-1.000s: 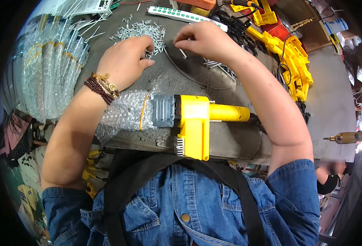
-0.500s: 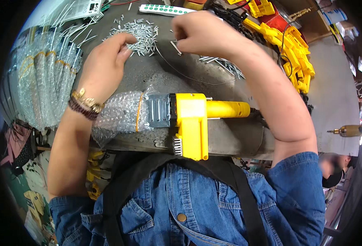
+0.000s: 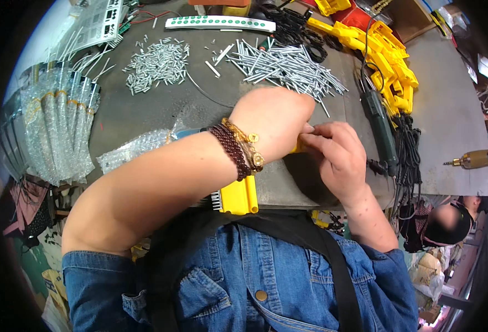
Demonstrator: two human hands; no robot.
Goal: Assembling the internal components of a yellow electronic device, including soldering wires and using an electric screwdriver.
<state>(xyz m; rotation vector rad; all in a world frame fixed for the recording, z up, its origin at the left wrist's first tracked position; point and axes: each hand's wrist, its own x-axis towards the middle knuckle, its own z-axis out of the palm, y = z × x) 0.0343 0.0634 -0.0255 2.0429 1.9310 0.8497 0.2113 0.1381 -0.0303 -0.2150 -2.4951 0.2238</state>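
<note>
A yellow plastic tool body [image 3: 237,195] lies near the table's front edge, a row of metal pins on its side. Its far end is sheathed in bubble wrap [image 3: 136,148], and my left forearm hides its middle. Beaded bracelets circle my left wrist. My left hand [image 3: 274,119] reaches across to the tool's right end, its fingers curled and mostly hidden from above. Close against it, my right hand [image 3: 341,155] has its thumb and fingers pinched together. Between the fingertips only a sliver of yellow shows; whatever they hold is too small or covered.
Short screws [image 3: 158,63] and long screws [image 3: 288,66] lie in piles at the back. Bubble-wrapped parts [image 3: 56,122] stand at left. Yellow housings [image 3: 385,55], a dark green corded tool [image 3: 379,130] and a gold-coloured screwdriver [image 3: 473,160] are at right. Another person sits beyond the right side.
Both hands have left the screw piles and come down to the tool's right end, where they now meet. My left arm has swung across the tool body.
</note>
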